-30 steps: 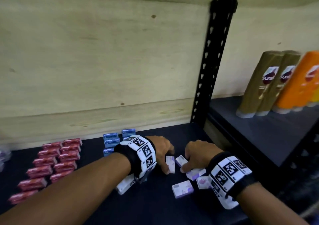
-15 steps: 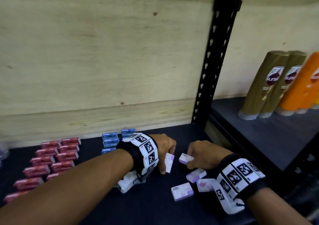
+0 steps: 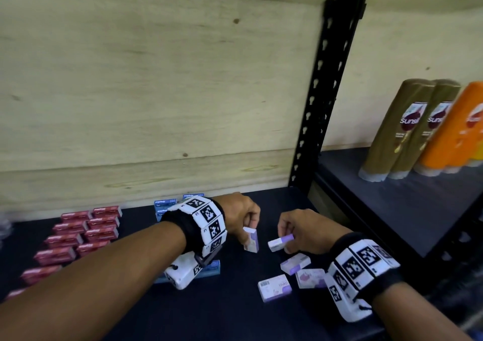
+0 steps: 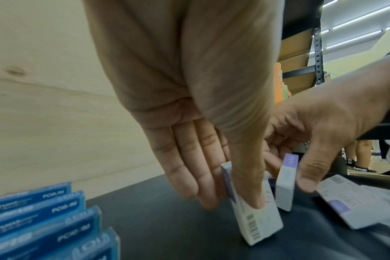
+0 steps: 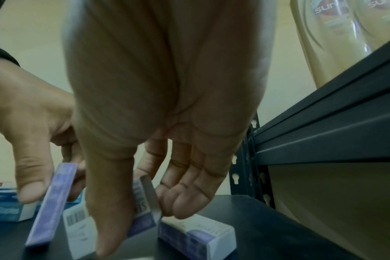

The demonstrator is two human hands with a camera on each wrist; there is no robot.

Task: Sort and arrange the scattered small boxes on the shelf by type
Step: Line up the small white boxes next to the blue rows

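On the dark shelf (image 3: 183,312) my left hand (image 3: 244,217) pinches a white-and-purple box (image 3: 251,241) (image 4: 254,219) between thumb and fingers, standing it on end. Just to its right, my right hand (image 3: 300,232) pinches a second white-and-purple box (image 3: 279,243) (image 5: 142,207), lifted slightly. Three more purple boxes lie flat in front: one (image 3: 295,263), one (image 3: 311,278) and one (image 3: 274,287). Red boxes (image 3: 78,233) sit in rows at the left. Blue boxes (image 3: 165,208) (image 4: 40,227) stand behind my left wrist.
A plywood back wall (image 3: 156,105) closes the shelf. A black perforated upright (image 3: 324,92) divides it from a higher shelf on the right holding gold bottles (image 3: 402,131) and an orange bottle (image 3: 460,131). One blue box (image 3: 209,270) lies under my left wrist.
Both hands have lifted a purple box each from the cluster. The left box now stands upright; the right hand's box has risen off the shelf and moved back.
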